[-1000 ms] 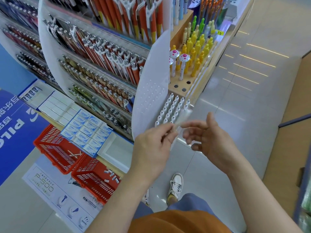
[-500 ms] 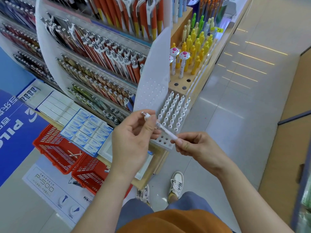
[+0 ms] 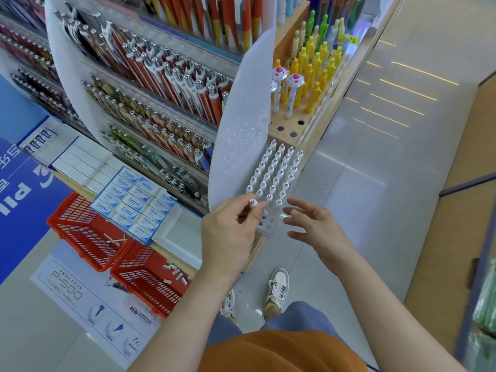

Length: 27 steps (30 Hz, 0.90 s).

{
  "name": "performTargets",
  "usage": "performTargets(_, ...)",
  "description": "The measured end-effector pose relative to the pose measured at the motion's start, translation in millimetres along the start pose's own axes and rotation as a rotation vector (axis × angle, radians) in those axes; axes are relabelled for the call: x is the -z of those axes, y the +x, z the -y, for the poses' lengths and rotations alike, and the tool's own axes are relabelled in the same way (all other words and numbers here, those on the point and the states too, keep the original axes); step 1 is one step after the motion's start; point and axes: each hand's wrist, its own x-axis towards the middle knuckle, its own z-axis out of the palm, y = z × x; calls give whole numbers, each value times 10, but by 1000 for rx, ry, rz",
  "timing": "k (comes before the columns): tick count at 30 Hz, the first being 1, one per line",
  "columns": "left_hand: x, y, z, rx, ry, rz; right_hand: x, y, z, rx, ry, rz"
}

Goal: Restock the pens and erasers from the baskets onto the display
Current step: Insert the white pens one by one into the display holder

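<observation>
My left hand point(image 3: 230, 232) pinches a white pen point(image 3: 253, 203) by its top, upright over the near rows of a clear holed pen rack point(image 3: 267, 229). Several white pens point(image 3: 276, 173) stand in that rack. My right hand point(image 3: 315, 224) hovers just right of the rack with fingers spread and holds nothing. Two red baskets stand on the floor at lower left: the far basket point(image 3: 80, 229) holds a few pens, the near basket point(image 3: 150, 280) holds several small erasers point(image 3: 175, 272).
A curved white display point(image 3: 241, 108) with rows of pens rises behind the rack. Yellow and green pens stand in a wooden holed block point(image 3: 292, 127). Boxed Campus erasers point(image 3: 134, 197) lie on the low shelf. My feet stand on the tiled floor point(image 3: 375, 183) at right.
My right hand let go of the pen and opened. My left hand turned the pen upright and brought it down over the rack's near holes.
</observation>
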Motion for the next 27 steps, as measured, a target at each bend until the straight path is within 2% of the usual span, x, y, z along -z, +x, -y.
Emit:
performTargets(19, -393, -57, 361, -234, 392, 134, -23, 9, -101, -4, 85, 49)
performTargets(27, -422, -88, 300, -182, 442, 64, -99, -43, -121, -19, 199, 68)
